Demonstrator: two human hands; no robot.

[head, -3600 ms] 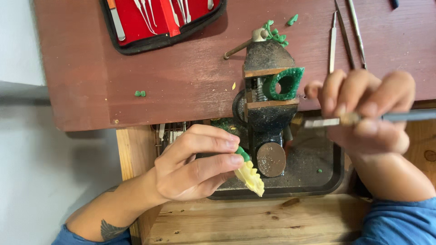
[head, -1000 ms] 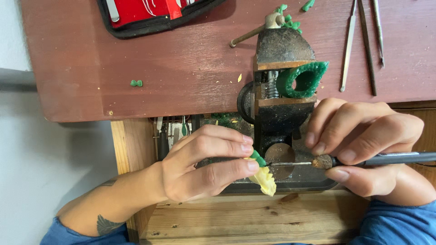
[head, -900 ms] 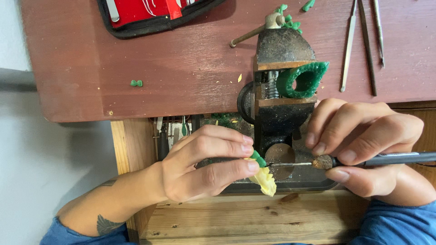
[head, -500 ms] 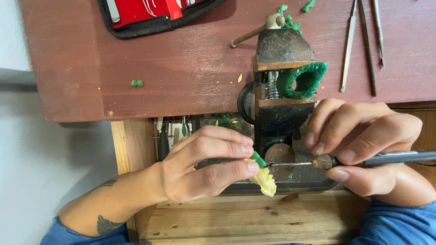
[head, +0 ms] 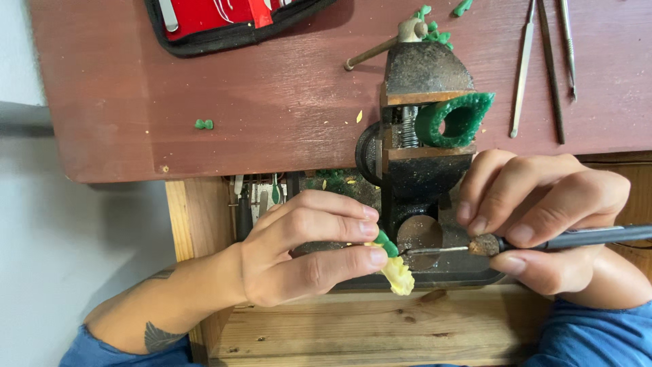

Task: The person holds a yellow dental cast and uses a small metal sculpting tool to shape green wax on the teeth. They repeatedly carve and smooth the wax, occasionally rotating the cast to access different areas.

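Head view, lower centre: the left hand (head: 299, 255) pinches a small yellow-and-green wax piece (head: 394, 266), probably light and fragile, by its edges; the right hand (head: 543, 221) grips a thin metal-tipped tool (head: 543, 241) touching it.

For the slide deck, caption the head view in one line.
Left hand pinches a yellow-green wax piece while right hand holds a thin tool to it.

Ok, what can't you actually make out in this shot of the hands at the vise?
Head view only:
- Yellow and green wax piece: mostly covered by the left hand.
- Where the tool tip touches the piece: too small to tell.
- Dark-handled tool: cut off by the right edge, partly hidden by the right hand.
- Red tool pouch: cut off by the top edge.
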